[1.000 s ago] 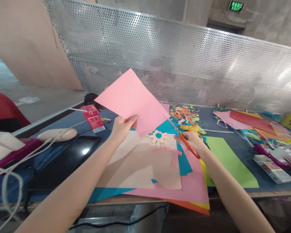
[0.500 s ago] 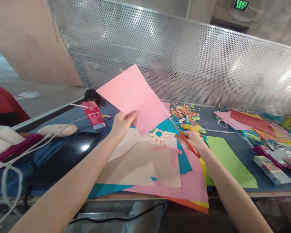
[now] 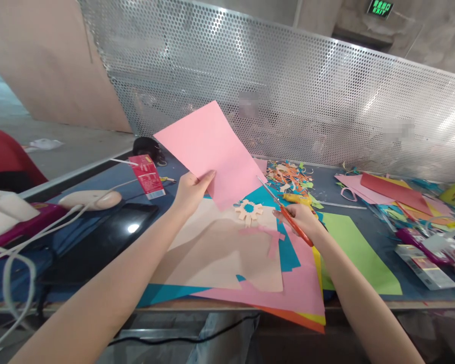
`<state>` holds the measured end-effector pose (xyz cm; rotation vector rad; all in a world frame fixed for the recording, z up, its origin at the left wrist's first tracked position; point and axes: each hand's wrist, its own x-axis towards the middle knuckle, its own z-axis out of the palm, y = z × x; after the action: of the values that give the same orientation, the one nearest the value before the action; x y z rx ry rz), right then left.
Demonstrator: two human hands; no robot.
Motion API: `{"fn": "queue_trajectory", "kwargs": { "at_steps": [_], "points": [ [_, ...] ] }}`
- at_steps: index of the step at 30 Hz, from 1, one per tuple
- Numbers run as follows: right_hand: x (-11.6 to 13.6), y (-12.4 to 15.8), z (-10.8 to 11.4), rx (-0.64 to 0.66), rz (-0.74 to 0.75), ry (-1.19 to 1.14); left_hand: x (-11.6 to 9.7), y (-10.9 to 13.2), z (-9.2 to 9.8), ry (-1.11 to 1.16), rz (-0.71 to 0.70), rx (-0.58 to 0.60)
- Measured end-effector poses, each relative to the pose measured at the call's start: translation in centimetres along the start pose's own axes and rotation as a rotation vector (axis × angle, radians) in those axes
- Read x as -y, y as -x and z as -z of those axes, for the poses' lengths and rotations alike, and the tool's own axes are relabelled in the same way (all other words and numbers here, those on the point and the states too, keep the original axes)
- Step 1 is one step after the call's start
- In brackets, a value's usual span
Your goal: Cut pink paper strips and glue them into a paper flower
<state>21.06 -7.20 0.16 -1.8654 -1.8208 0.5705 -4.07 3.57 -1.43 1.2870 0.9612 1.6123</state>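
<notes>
My left hand [image 3: 192,191] pinches the lower edge of a pink sheet of paper [image 3: 216,151], thumb on top, and holds it up above the table. Orange-handled scissors [image 3: 293,222] are in my right hand [image 3: 301,217], their blades pointing up and left at the sheet's right corner. Whether the blades touch the paper I cannot tell. Below lies a cream sheet [image 3: 220,258], with a cream paper ring with tabs [image 3: 248,212] and a pink strip [image 3: 275,240] on it. Blue, pink, yellow and orange sheets stick out beneath the cream one.
Paper scraps [image 3: 288,174] and a yellow glue gun [image 3: 298,199] lie behind my right hand. A green sheet [image 3: 358,253] is at the right. A dark tablet [image 3: 102,242], a red carton [image 3: 147,177] and white cables [image 3: 11,273] are at the left. A perforated metal panel [image 3: 212,60] borders the back.
The whole view has shifted slightly. The pink sheet tilts a little differently in my left hand; both grips look the same.
</notes>
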Motion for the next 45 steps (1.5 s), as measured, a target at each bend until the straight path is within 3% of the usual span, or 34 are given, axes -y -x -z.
{"fn": "queue_trajectory", "kwargs": {
  "at_steps": [17,45],
  "points": [
    [0.14,-0.03,-0.01,0.037,-0.006,-0.045,-0.06,0.28,-0.09,-0.169,-0.007,0.032],
    [0.29,0.12,0.03,0.042,-0.01,-0.045,-0.97,0.77,-0.45,-0.164,-0.015,0.063]
  ]
}}
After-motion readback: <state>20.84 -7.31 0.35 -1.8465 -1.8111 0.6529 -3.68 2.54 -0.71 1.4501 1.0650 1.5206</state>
